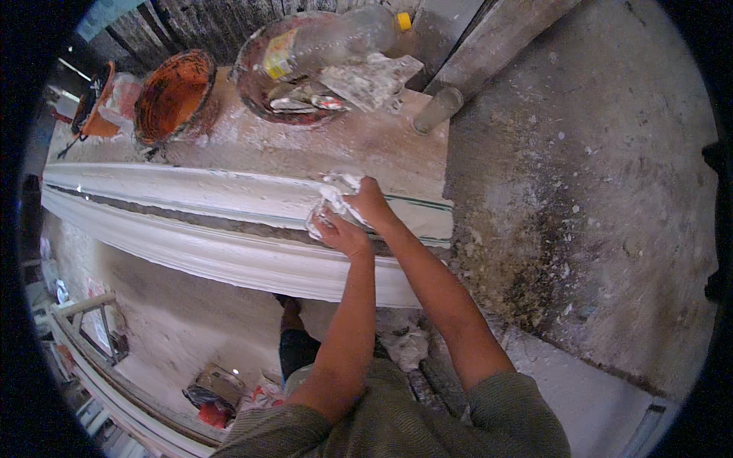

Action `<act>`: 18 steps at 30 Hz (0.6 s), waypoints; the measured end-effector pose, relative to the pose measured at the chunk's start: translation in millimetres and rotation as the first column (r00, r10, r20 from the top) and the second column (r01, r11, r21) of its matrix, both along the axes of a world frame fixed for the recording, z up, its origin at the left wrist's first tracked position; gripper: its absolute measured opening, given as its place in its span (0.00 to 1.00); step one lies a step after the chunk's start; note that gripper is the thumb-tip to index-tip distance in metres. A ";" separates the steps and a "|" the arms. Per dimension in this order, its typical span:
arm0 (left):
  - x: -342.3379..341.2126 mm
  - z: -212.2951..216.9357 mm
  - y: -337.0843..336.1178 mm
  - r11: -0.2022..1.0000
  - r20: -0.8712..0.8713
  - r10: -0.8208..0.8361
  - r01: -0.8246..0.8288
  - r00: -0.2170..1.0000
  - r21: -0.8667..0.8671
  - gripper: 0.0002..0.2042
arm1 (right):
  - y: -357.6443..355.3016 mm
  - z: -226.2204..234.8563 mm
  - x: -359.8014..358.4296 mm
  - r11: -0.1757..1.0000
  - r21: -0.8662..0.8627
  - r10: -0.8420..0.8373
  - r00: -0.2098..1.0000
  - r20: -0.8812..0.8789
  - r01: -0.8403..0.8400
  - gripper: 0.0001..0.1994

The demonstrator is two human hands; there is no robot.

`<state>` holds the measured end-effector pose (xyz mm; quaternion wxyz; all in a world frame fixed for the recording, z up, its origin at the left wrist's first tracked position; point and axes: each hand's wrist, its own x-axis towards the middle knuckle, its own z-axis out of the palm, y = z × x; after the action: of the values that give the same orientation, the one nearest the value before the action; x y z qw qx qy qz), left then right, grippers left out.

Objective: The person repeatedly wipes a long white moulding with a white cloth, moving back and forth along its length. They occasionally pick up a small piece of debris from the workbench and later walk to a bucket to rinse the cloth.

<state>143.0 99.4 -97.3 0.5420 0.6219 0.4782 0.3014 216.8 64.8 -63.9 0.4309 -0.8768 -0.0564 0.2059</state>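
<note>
Both my hands are over a long white plaster moulding [252,195] that runs across the bench. A wet, ragged white plaster-coated clump [333,195] hangs between them. My left hand [339,233] has its fingers closed round the lower part, with white smears on the fingertips. Just above it to the right, my right hand [369,206] grips the other side. Whether the clump has fibre or cloth inside cannot be made out. A second white moulding [229,256] lies along the near edge, past a dark gap. Green lines [420,202] mark the far moulding's right end.
On the bench's far side stand an orange bowl [174,99] and a reddish basin [248,72]. A plastic bottle [328,42] with a yellow cap and a plaster-crusted flat piece [374,80] rest on the basin. A clear cup [438,111] stands at the right corner, near a post [496,49].
</note>
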 end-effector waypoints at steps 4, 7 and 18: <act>-2.9 15.1 -77.5 0.973 0.087 0.040 -0.019 0.995 -0.231 0.24 | -81.2 -19.4 -5.6 0.995 0.053 -0.079 0.996 -0.035 0.081 0.24; -8.4 16.6 -117.4 0.977 0.040 -0.032 0.040 0.999 -0.207 0.22 | -128.4 -51.6 -9.3 0.963 -0.255 -0.073 0.995 0.072 0.089 0.29; -29.8 8.3 -233.2 0.918 -0.029 -0.334 0.318 0.942 -0.236 0.19 | -264.4 -90.1 -71.3 0.794 -0.131 -0.584 0.805 0.105 0.593 0.29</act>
<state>113.2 -133.8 -88.9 0.6356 0.6365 0.4174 0.1286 145.5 -199.5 -154.1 0.4009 -0.8878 0.2227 0.0396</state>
